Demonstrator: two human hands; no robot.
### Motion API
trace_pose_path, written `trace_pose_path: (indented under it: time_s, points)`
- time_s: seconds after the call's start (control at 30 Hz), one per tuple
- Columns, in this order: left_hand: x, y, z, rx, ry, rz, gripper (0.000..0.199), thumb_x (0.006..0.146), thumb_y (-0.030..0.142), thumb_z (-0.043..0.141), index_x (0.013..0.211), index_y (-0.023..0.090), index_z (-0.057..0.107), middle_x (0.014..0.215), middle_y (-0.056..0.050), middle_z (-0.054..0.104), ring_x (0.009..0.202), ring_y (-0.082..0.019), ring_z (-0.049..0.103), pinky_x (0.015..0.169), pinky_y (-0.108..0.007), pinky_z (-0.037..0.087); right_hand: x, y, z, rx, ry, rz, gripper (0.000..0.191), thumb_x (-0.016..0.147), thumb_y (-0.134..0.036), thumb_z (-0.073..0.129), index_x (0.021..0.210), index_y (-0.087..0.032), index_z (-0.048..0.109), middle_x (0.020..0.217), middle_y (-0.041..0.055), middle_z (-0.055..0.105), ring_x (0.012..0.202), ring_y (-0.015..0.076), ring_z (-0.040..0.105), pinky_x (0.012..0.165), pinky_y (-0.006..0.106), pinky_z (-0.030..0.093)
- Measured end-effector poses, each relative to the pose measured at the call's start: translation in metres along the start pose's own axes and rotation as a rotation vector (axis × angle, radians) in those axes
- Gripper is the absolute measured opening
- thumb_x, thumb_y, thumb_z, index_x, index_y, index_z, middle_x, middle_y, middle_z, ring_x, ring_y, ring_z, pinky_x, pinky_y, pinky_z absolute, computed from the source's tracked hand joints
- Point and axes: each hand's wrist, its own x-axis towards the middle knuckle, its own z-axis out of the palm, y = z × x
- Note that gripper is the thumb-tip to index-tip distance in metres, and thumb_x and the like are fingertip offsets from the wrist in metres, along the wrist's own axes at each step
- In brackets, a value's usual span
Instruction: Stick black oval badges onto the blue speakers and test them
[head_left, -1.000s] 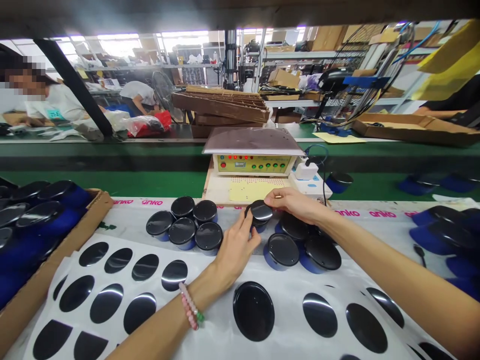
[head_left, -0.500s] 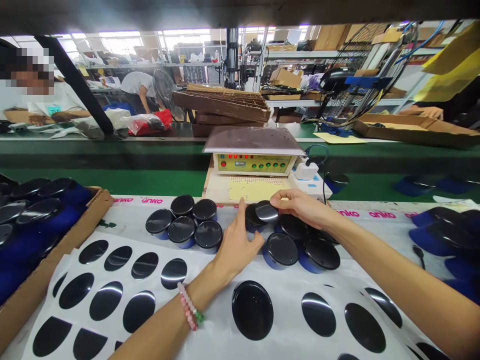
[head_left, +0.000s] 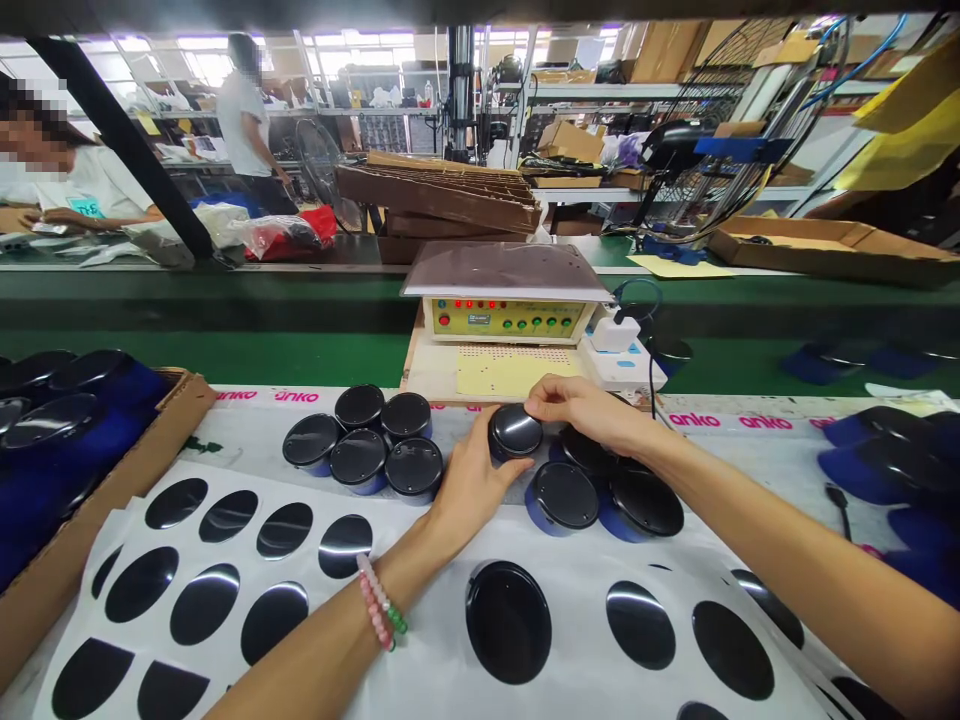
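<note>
My left hand (head_left: 474, 478) curves around the side of a round blue case with a black top (head_left: 498, 450), thumb on the near side. Over this top lies a glossy round black sticker (head_left: 517, 430), its right edge pinched between my right thumb and fingers. My right hand (head_left: 574, 408) reaches in from the right. The sticker roughly lines up with the top; whether it is stuck down all round I cannot tell. Left of my left hand stands a cluster of several similar cases (head_left: 360, 455). More cases (head_left: 564, 495) stand below my right wrist.
White sheets of round black stickers (head_left: 281, 530) cover the near table. A single cased unit (head_left: 508, 622) lies in front. A cardboard box (head_left: 112, 500) of cases stands left. Behind are a control box (head_left: 502, 315) with lit buttons and a green conveyor (head_left: 322, 360). Other people are beyond.
My right hand has moved slightly left and brought the sticker from the case's right side over its top. My left hand stays around the case. A background person now stands upright.
</note>
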Motion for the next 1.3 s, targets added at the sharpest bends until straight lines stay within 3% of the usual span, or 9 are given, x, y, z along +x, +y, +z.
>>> trace_pose_path:
  time_s: [0.7, 0.97, 1.3]
  points:
    - [-0.001, 0.001, -0.002, -0.003, -0.037, -0.041, 0.063, 0.073, 0.015, 0.073, 0.128, 0.018, 0.044, 0.119, -0.009, 0.065, 0.111, -0.024, 0.061, 0.092, -0.037, 0.048, -0.006, 0.001, 0.017, -0.39, 0.172, -0.12, 0.015, 0.08, -0.022, 0.053, 0.066, -0.021, 0.046, 0.075, 0.002, 0.053, 0.066, 0.0154, 0.05, 0.06, 0.027, 0.036]
    - [-0.004, 0.002, -0.002, 0.014, -0.047, -0.019, 0.061, 0.076, 0.018, 0.071, 0.13, 0.02, 0.043, 0.119, -0.008, 0.065, 0.11, -0.025, 0.061, 0.09, -0.037, 0.049, -0.008, -0.002, 0.013, -0.459, 0.119, -0.105, 0.017, 0.08, -0.024, 0.054, 0.068, -0.022, 0.043, 0.062, -0.0015, 0.053, 0.057, 0.0144, 0.046, 0.053, 0.025, 0.032]
    - [-0.004, -0.004, -0.003, 0.118, -0.059, 0.035, 0.06, 0.079, 0.024, 0.068, 0.132, 0.022, 0.04, 0.121, -0.008, 0.063, 0.11, -0.025, 0.061, 0.09, -0.038, 0.049, -0.007, -0.01, 0.017, -0.671, 0.115, -0.174, 0.013, 0.081, -0.018, 0.054, 0.071, -0.02, 0.047, 0.071, 0.0037, 0.058, 0.065, 0.0174, 0.052, 0.056, 0.026, 0.033]
